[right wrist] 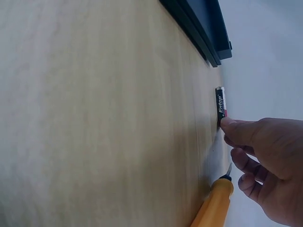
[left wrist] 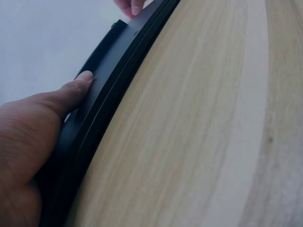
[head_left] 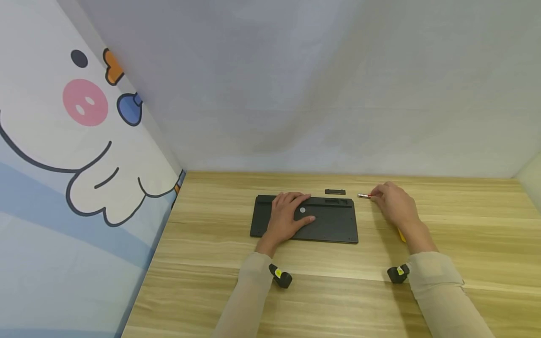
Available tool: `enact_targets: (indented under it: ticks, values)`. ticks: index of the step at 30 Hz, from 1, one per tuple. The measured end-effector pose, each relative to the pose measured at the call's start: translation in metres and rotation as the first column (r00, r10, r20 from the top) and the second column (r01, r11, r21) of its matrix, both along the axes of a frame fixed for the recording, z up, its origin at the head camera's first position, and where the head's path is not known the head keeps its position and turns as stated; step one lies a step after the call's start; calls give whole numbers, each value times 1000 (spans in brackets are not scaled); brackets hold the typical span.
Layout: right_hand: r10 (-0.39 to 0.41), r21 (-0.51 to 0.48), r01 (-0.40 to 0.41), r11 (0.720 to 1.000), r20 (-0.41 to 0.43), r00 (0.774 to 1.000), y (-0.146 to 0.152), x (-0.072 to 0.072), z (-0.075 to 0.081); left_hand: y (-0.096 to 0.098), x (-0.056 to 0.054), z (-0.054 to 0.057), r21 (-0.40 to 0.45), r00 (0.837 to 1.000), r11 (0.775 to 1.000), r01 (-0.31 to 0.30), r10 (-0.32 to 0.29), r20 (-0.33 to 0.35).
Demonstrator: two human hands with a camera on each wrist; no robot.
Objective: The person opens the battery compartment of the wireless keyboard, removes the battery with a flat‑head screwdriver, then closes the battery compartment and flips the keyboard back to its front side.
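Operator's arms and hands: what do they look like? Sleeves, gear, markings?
Left hand and right hand: ungloved. Plain beige sleeves reach to the wrists. Near each cuff, a small black device with a yellow label. No cables visible.

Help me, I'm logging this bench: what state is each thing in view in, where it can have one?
Keyboard, underside up.
Battery compartment, open.
Compartment cover, off, lying beyond the keyboard.
Battery, pinched in the right grip.
Left grip, resting on the keyboard.
Orange-handled tool, lying on the table.
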State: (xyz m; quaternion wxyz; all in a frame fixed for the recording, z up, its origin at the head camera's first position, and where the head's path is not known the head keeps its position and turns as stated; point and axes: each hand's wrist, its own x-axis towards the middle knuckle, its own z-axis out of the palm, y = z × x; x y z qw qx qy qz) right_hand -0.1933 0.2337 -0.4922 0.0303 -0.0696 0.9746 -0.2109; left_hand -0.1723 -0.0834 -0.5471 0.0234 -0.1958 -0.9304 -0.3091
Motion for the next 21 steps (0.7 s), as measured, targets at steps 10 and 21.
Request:
enact_targets:
  ticks: [10,21]
  values:
    - [10,-22,-10,1000,-13,1000,3,-5,0,1,-1,1,-6,1000,1000,-4,4,-2]
    - [46,-45,-48,998,-41,998,-10,-15,2,1,-3,1,-16,1000,1000,-12,12,4]
